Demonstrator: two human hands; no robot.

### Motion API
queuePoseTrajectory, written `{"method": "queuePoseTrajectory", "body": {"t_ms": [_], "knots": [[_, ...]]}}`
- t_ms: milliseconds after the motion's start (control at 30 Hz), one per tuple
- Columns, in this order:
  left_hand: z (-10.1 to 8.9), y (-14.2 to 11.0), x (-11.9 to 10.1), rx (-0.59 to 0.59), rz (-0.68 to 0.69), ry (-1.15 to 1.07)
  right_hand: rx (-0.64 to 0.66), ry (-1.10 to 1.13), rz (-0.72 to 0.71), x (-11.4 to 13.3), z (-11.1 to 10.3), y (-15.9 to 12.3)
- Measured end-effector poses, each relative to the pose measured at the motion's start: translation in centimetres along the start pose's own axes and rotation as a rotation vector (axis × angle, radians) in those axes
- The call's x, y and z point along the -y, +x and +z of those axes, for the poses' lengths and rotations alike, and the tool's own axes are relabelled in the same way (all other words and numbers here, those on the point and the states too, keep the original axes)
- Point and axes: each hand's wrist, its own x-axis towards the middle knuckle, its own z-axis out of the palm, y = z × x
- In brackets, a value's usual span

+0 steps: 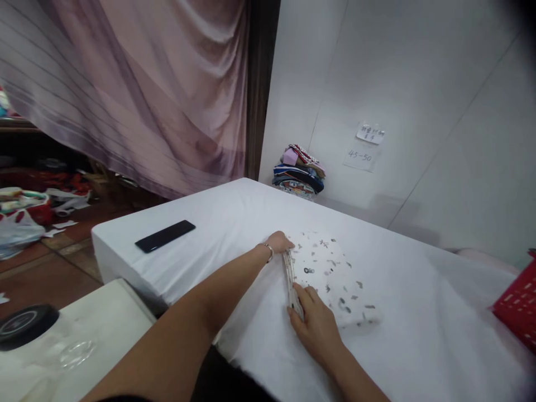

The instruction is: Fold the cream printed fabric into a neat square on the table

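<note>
A folded white cloth (330,273) with small grey and brown prints lies flat on the white-covered table. Its layered edge faces left. At the far corner of that edge, my left hand (280,242), with a bracelet at the wrist, is closed on the fabric; its fingertips are partly hidden. Nearer to me, my right hand (316,324) pinches the same edge, thumb on the left side and fingers over the top.
A black phone-like slab (165,235) lies at the table's left. Folded fabrics (298,173) are piled by the wall behind the table (234,206). A red basket (519,301) stands at right. A white surface (100,329) with a black round object (27,326) is at lower left.
</note>
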Motion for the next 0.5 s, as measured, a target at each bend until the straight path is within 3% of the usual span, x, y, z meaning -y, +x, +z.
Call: {"method": "queuePoseTrajectory", "body": {"t_ms": [200,500], "knots": [[0.7,-0.8,0.9,-0.092,0.014,-0.034,-0.042,0.019,-0.049,-0.2,0.2,0.0],[2.3,-1.9,1.2,-0.324,0.041,-0.1,-0.031,0.004,-0.066,-0.3,0.3,0.1]]}}
